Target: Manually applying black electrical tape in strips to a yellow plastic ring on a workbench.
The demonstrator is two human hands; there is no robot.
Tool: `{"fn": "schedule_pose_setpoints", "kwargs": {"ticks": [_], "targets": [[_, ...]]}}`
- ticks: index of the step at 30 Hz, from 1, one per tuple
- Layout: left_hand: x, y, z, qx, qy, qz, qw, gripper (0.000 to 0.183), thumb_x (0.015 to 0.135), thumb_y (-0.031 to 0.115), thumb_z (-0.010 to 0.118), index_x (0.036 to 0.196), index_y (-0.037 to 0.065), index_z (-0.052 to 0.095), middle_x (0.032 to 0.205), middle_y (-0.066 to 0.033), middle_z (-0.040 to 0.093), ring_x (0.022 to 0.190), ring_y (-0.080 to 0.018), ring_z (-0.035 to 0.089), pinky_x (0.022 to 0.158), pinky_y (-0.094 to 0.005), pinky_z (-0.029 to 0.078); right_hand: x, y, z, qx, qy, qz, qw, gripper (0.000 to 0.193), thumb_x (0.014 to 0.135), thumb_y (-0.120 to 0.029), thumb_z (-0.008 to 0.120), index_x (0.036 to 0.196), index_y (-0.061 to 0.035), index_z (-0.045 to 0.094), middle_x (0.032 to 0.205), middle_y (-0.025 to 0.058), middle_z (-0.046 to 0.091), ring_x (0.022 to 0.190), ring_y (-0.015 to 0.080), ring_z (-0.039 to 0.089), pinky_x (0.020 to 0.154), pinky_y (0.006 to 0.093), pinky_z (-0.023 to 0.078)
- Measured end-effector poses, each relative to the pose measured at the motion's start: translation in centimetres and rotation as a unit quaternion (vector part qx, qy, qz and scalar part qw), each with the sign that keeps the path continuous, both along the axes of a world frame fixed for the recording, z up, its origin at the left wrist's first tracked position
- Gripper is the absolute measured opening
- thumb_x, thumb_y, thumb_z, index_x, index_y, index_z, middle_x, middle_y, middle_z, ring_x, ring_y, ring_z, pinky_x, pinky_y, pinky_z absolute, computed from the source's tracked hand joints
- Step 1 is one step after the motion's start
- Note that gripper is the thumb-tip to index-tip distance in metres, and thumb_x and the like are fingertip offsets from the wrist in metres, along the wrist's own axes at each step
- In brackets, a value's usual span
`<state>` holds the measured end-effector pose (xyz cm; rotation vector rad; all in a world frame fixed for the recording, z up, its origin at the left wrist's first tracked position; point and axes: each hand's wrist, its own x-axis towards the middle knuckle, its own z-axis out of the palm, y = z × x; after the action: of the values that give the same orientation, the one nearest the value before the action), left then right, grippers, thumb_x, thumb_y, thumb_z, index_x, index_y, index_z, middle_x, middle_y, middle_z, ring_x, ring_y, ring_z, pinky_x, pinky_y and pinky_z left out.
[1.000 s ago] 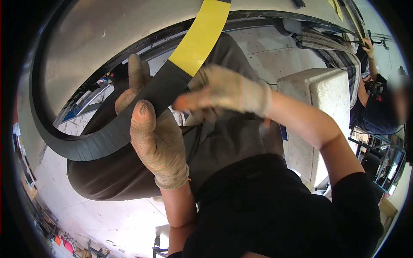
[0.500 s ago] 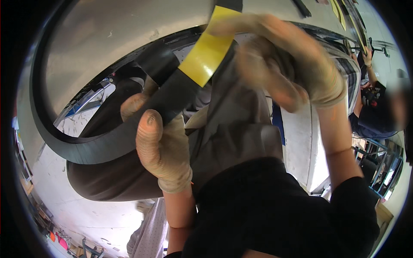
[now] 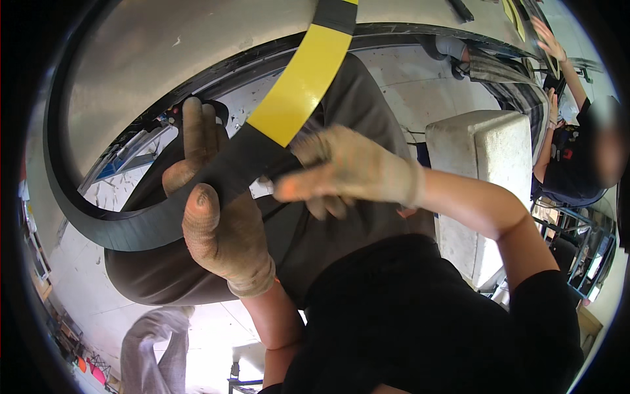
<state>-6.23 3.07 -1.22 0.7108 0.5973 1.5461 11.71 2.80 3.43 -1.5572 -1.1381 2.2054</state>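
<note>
A long curved black strip (image 3: pixel 141 231) with yellow bands, one a broad glossy yellow band (image 3: pixel 303 85), bends across the left and rises to the top edge. My left hand (image 3: pixel 230 240), in a soiled light knit glove, grips the strip just below that band. Its thumb lies on the near side, its fingers stand up behind. My right hand (image 3: pixel 367 167), gloved alike, is close beside the strip's right edge, below the yellow. Motion smears its fingers, so I cannot tell whether they touch the strip or hold anything.
A smooth grey metallic surface (image 3: pixel 157 72) with a dark rim spans the far left. To my right stands a whitish block (image 3: pixel 482 157). Another person (image 3: pixel 567 154) works at the far right, one hand (image 3: pixel 550 41) raised. A grey cloth (image 3: pixel 147 348) hangs at lower left.
My right hand has come down and left from the yellow band to beside the black part. My left hand has shifted slightly left, its fingers now straighter. The co-worker's hand has risen.
</note>
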Motion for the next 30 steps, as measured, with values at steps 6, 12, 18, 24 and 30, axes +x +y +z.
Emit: {"fn": "schedule_pose_setpoints", "kwargs": {"ticks": [6,12,18,24,30], "targets": [[-0.5,-0.9,0.6,-0.049,0.003,-0.023,0.999,0.041,0.086,0.031,0.073,0.117,0.01,0.058,0.148,-0.033,0.041,0.137,-0.0373,0.043,0.119,-0.0481,0.024,0.9,5.5,-8.2,0.649,-0.054,0.039,0.758,0.03,0.091,-0.016,0.066,0.117,-0.0001,0.065,0.108,0.0123,0.069,0.093,0.0212,0.068,0.083,0.0326,0.054],[0.3,-1.3,0.5,-0.089,-0.128,-0.055,0.986,0.043,0.088,0.029,0.07,0.124,0.011,0.055,0.144,-0.0311,0.045,0.135,-0.0356,0.044,0.115,-0.0485,0.03,8.1,2.8,-6.3,0.309,0.154,-0.035,0.938,0.029,0.098,-0.016,0.059,0.122,0.0012,0.063,0.103,0.0141,0.068,0.086,0.0175,0.069,0.072,0.0288,0.058],[2.1,-1.9,0.5,-0.091,-0.122,0.0,0.988,0.05,0.093,0.033,0.064,0.133,0.006,0.052,0.146,-0.0244,0.047,0.135,-0.0313,0.045,0.117,-0.0495,0.028,4.9,2.7,6.0,0.305,0.016,-0.065,0.95,0.067,0.1,-0.05,0.048,0.132,0.0085,0.053,0.069,0.0088,0.064,0.04,0.0095,0.055,0.038,0.0154,0.042],[3.3,-1.5,1.4,-0.081,-0.161,-0.021,0.983,0.05,0.094,0.031,0.063,0.135,0.005,0.052,0.142,-0.0178,0.051,0.132,-0.0294,0.047,0.116,-0.0496,0.03,3.0,6.5,4.5,0.094,0.287,-0.076,0.95,0.033,0.101,-0.009,0.05,0.13,0.0046,0.056,0.108,0.0152,0.069,0.087,0.0154,0.071,0.059,0.0158,0.054],[1.3,-1.2,0.3,0.017,-0.027,0.024,0.999,0.048,0.095,0.031,0.062,0.134,0.005,0.052,0.147,-0.0225,0.045,0.141,-0.035,0.039,0.117,-0.0506,0.029,2.1,0.5,10.6,-0.016,0.076,0.005,0.997,0.045,0.101,-0.042,0.054,0.109,0.0009,0.065,0.072,0.0064,0.069,0.054,0.0059,0.061,0.045,0.0163,0.044]]}}
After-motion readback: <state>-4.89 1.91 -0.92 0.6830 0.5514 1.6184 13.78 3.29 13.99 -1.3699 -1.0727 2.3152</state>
